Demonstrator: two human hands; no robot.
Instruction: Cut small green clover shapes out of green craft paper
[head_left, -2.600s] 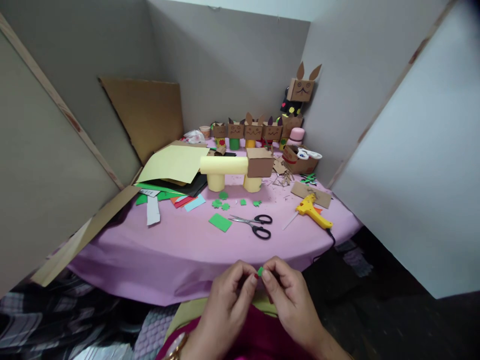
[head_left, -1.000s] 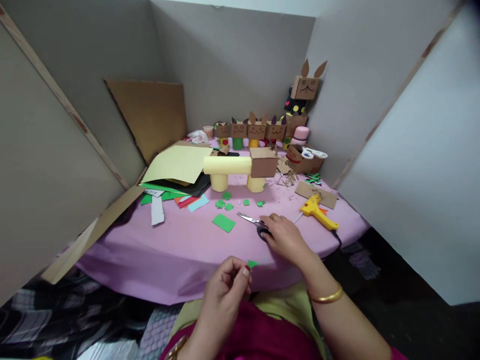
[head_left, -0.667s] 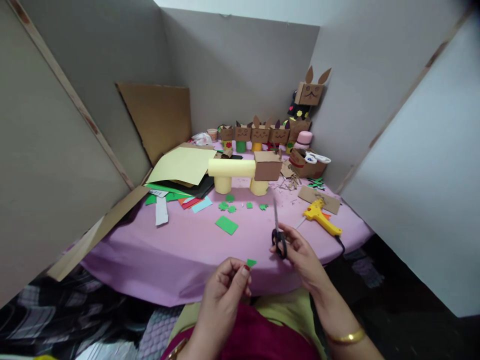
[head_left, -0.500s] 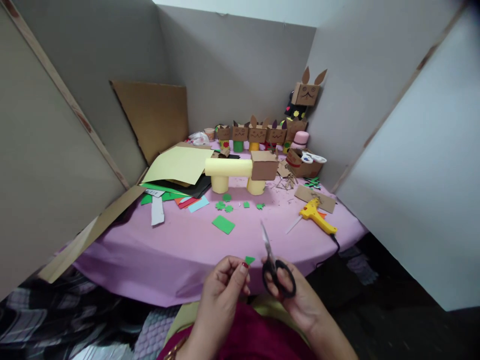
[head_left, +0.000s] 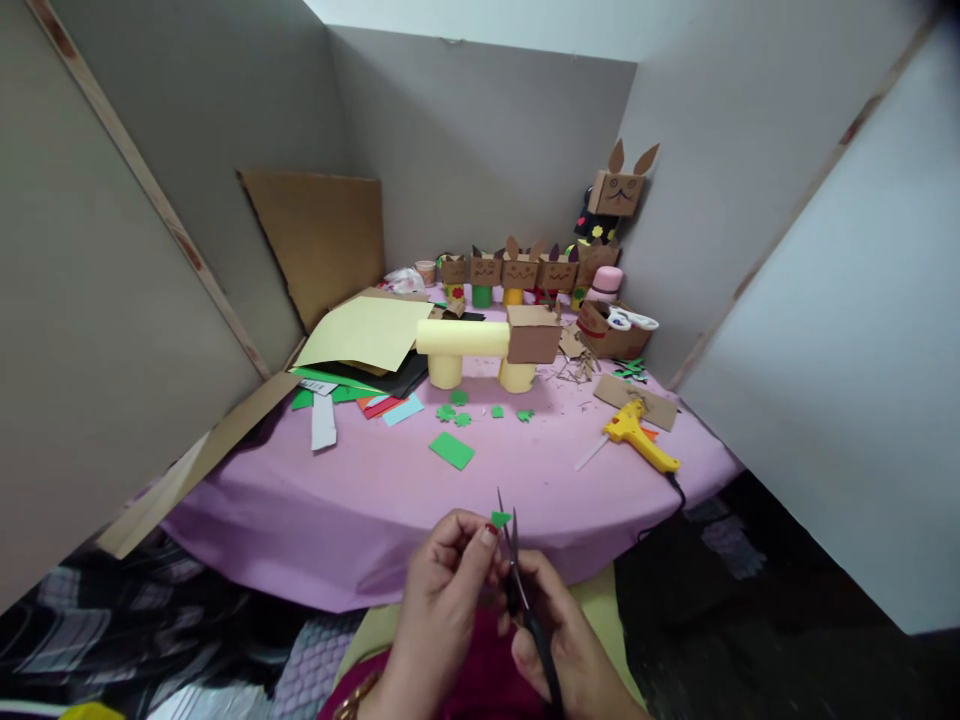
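Between thumb and fingers, my left hand (head_left: 450,575) pinches a small green paper piece (head_left: 499,519). My right hand (head_left: 559,625) grips black-handled scissors (head_left: 517,575), their blades parted and pointing up at the right edge of that piece. Whether the blades touch the paper I cannot tell. Beyond my hands lies a green paper rectangle (head_left: 452,450) on the pink-purple cloth. Several small green cut-outs (head_left: 454,413) rest behind it. Farther back stands a pale yellow paper-tube figure (head_left: 463,338) with a brown cardboard box head (head_left: 533,334).
A yellow glue gun (head_left: 640,436) lies at the right by a cardboard strip (head_left: 637,400). Stacked paper sheets (head_left: 364,330) fill the left side. Box-headed figures (head_left: 520,270) line the back, and a cardboard box (head_left: 615,332) holds white-handled scissors (head_left: 632,319). Grey panels enclose the table.
My right hand has brought the scissors left to the green piece, turning them and parting the blades. My left hand keeps its pinch. The view has shifted slightly.
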